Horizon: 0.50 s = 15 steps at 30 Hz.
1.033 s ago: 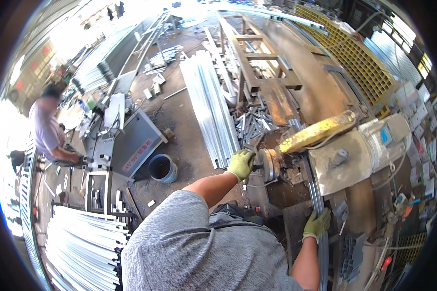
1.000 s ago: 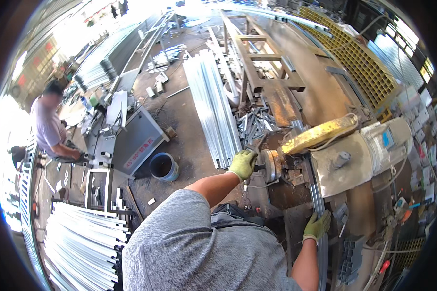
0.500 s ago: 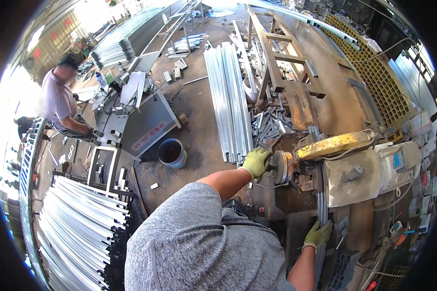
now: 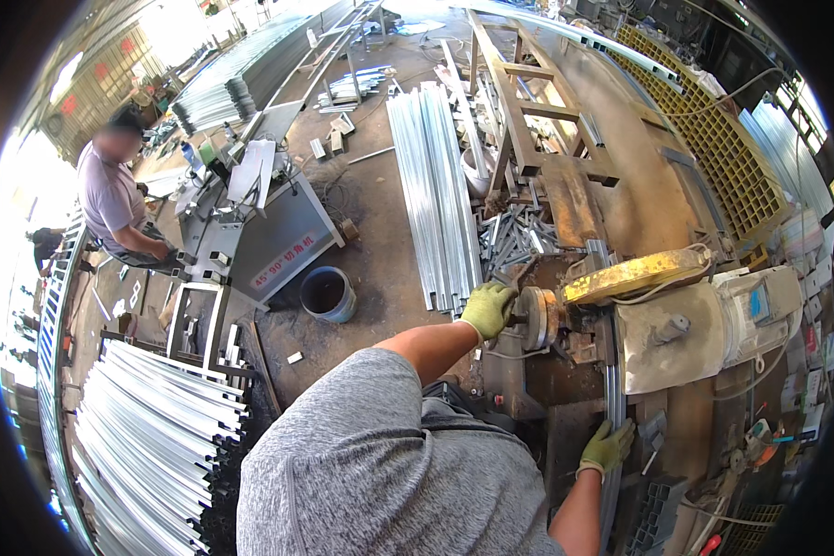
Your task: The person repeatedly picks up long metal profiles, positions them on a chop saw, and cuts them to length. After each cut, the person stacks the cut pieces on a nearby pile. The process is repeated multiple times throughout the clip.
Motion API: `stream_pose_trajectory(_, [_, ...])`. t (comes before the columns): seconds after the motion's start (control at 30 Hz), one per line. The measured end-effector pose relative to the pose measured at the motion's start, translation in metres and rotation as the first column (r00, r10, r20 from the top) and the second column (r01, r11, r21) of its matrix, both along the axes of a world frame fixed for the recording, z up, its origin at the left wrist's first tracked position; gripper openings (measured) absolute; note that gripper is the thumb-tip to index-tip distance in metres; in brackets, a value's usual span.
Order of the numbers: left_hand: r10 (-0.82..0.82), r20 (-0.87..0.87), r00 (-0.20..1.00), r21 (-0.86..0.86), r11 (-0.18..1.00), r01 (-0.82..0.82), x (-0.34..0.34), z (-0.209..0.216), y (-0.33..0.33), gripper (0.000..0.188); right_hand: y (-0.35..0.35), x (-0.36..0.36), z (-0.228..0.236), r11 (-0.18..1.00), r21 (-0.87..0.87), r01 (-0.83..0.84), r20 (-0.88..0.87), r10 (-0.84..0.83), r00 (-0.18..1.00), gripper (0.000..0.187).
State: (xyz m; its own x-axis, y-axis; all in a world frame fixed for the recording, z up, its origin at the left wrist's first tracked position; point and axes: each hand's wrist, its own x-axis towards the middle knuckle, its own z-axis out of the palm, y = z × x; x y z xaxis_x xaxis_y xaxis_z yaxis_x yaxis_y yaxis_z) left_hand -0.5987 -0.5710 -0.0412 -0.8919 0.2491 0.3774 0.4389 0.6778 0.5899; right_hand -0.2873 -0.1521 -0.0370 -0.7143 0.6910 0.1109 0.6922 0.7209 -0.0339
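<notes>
My left hand [image 4: 488,311], in a yellow-green glove, is closed around a handle at the left side of a cutting machine, beside a round metal wheel [image 4: 534,319]. The machine has a long yellow guard [image 4: 638,276] and a dusty motor housing [image 4: 669,335]. Long, narrow metal tubes [image 4: 613,385] run under the guard toward me. My right hand [image 4: 608,447], gloved likewise, rests on these tubes nearer to me, its fingers stretched out and the thumb apart. Where the tubes pass beneath the guard, they are hidden.
Short metal offcuts [image 4: 510,236] lie heaped beyond the machine, beside a bundle of long tubes [image 4: 428,195]. Many tubes [image 4: 148,435] are stacked at left. A bucket [image 4: 328,294] stands near a grey machine [image 4: 292,243], where a co-worker [image 4: 120,195] is. Yellow grating [image 4: 713,139] leans at right.
Both my hands keep their places on the handle and the tubes. The whole view has shifted very slightly, and the co-worker at left has moved a little.
</notes>
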Motion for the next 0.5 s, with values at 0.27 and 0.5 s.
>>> stream_pose_trajectory(0.27, [-0.002,-0.002,1.0,0.0,1.0,0.002,0.0,0.002,-0.001,0.029,-0.002,-0.001,0.003,0.999,-0.012,0.03,0.03,-0.03,0.999,0.081])
stream_pose_trajectory(0.5, [-0.04,-0.012,0.999,0.049,0.998,0.041,-0.004,-0.004,-0.002,0.033,0.004,0.001,-0.007,1.0,0.021,-0.023,-0.045,0.024,0.999,0.082])
